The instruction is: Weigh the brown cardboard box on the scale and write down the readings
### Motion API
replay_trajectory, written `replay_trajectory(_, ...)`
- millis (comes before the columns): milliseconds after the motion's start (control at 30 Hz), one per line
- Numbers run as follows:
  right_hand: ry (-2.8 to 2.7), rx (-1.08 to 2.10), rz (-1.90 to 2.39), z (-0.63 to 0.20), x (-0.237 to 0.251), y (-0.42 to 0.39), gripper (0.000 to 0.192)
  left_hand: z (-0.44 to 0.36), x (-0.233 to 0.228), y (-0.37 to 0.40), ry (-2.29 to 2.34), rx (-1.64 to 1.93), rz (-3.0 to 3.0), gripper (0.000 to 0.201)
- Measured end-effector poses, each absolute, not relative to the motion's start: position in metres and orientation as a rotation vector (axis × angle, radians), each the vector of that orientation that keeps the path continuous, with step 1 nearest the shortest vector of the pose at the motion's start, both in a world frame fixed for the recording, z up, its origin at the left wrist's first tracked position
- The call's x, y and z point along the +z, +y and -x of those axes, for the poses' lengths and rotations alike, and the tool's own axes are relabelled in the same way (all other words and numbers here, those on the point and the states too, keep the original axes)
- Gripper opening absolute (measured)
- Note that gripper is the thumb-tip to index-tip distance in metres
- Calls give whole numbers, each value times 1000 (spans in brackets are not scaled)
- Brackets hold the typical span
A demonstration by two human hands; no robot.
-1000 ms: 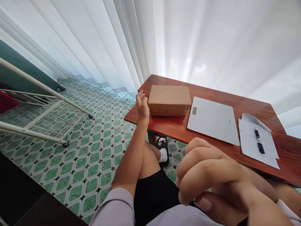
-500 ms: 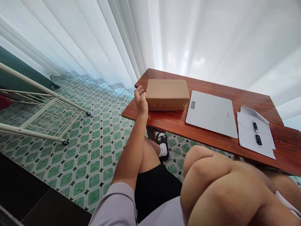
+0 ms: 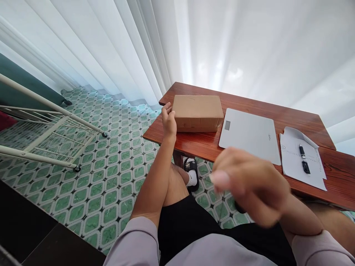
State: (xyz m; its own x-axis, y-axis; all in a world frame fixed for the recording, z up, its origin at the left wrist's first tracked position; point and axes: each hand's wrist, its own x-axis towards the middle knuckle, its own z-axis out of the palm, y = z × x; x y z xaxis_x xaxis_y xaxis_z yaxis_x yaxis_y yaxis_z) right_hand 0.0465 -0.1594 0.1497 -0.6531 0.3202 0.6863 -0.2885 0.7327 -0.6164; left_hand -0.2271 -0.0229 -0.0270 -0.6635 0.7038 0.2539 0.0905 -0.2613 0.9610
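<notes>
Fingers of the left hand [image 3: 169, 123] press flat against the end of the cardboard box [image 3: 197, 112] at the counter's [image 3: 210, 146] left edge. Blurred, the right hand [image 3: 249, 184] hangs loosely curled and empty before the scale [image 3: 249, 135]; paper [image 3: 301, 162] and pen [image 3: 304, 159] lie beyond.

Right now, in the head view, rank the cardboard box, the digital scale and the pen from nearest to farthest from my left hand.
1. Cardboard box: at the table's left end, the left hand touching its left side.
2. Digital scale: mid-table, right of the box.
3. Pen: far right, lying on the sheet of paper.
</notes>
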Motion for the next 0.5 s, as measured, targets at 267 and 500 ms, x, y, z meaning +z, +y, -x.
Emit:
replay_trajectory(267, -1827, 628, 800, -25, 55, -38, 30, 220, -16, -28, 1613, 1900, -898, 44)
replay_trajectory(500, -1670, 950, 1201, -28, -6, 22, 58, 219, -17, -27, 1583, 1893, -824, 47)
